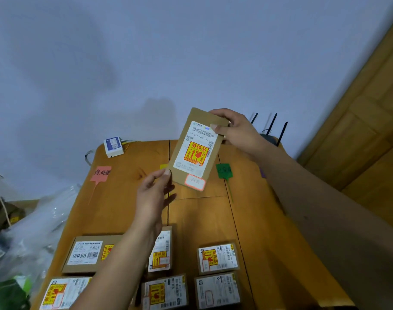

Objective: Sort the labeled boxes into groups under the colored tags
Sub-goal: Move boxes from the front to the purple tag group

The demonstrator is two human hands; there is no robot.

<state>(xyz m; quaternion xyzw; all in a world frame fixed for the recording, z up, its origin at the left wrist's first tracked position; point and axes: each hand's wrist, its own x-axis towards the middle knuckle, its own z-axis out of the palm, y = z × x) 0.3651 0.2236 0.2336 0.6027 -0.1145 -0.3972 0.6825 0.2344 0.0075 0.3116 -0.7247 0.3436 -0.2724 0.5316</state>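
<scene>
- I hold a flat brown cardboard box (196, 151) up above the wooden table (253, 220), tilted so its labeled face looks back at me.
- My right hand (238, 130) is clamped on the box's upper right corner, thumb pressed on the white shipping label (195, 148), the other fingers behind the cardboard.
- My left hand (154, 193) pinches the lower left corner between thumb and fingertips; the rest of that hand's fingers hang loosely spread below.
- The label carries a barcode at the top and an orange-and-yellow fragile sticker (196, 153) in its middle; a small red-bordered sticker (195, 181) sits near the box's bottom edge.
- On the table's far side lie the colored tags: a pink tag (100, 173) with handwriting to the left, a green tag (224, 170) to the right, and a sliver of a yellow tag (163, 166) peeking out beside the held box.
- A purple scrap shows just past my right forearm; I cannot tell what it is.
- Near me, six more labeled boxes lie flat on the table in two rows, my left forearm crossing over some of them.
- A small white device (113, 146) rests at the table's far left corner.
- Black antennas (272, 126) stick up behind my right hand against the wall.
- Clear plastic bags (34, 231) are heaped to the left of the table.
</scene>
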